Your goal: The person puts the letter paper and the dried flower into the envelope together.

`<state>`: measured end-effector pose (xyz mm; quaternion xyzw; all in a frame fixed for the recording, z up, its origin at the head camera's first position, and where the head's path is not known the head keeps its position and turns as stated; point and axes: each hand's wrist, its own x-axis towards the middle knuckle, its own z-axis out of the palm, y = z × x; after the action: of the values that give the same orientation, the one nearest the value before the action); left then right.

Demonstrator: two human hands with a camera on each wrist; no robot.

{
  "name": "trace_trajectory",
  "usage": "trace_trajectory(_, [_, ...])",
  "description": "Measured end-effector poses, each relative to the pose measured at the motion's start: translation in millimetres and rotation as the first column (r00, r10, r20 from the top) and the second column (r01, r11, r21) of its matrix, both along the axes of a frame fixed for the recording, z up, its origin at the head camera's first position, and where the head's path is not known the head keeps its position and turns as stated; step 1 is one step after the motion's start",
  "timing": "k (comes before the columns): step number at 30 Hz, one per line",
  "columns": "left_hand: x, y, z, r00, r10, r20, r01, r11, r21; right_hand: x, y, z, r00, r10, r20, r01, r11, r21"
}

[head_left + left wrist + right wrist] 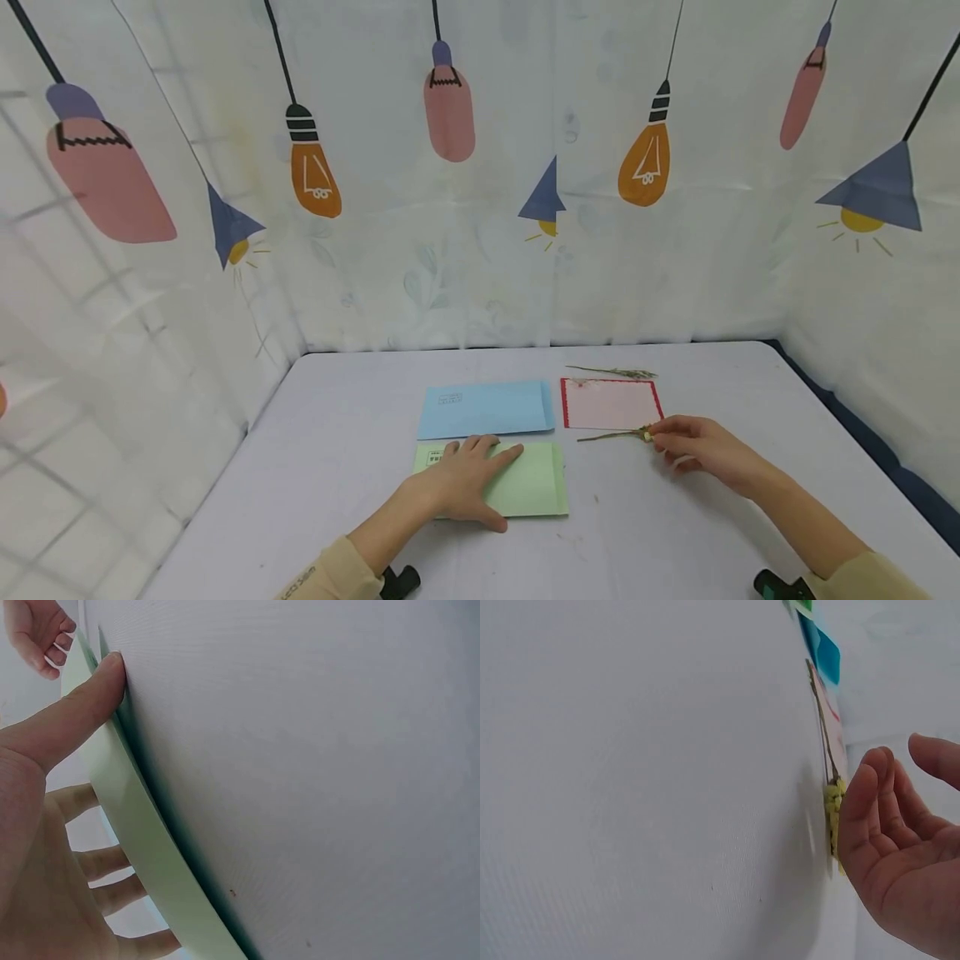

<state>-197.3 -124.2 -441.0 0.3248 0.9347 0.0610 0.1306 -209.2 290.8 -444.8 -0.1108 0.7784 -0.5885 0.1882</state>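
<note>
The tabletop (322,483) is white and flat, its two far corners rounded off. A blue envelope (487,412) with a small printed mark lies near the middle, just behind a green envelope (531,487). To the right of the blue one lies a pale pink card (611,407) with red edging. A thin sprig (633,374) lies just beyond the card, and a yellow flower (611,434) on a long stem lies along its near side. A few tiny crumbs (596,499) dot the surface.
</note>
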Motion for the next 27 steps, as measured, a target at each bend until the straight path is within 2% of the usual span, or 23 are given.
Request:
trace_trajectory(9, [-0.6, 0, -0.6, 1.0, 0.003, 0.001, -0.003, 1.0, 0.0, -6.7, 20, -2.5, 0.995, -0.102, 0.005, 0.102, 0.992, 0.077])
trace_trajectory(18, [-0.7, -1, -1.9, 1.0, -0.003, -0.004, 0.003, 1.0, 0.001, -10.0, 23, -8.7, 0.974, -0.227, 0.014, 0.222, 0.964, 0.145])
trace_trajectory(27, [0.1, 0, -0.7, 1.0, -0.002, -0.008, 0.002, 1.0, -0.002, -16.5, 19, -13.1, 0.972, -0.231, -0.029, 0.232, 0.947, 0.221])
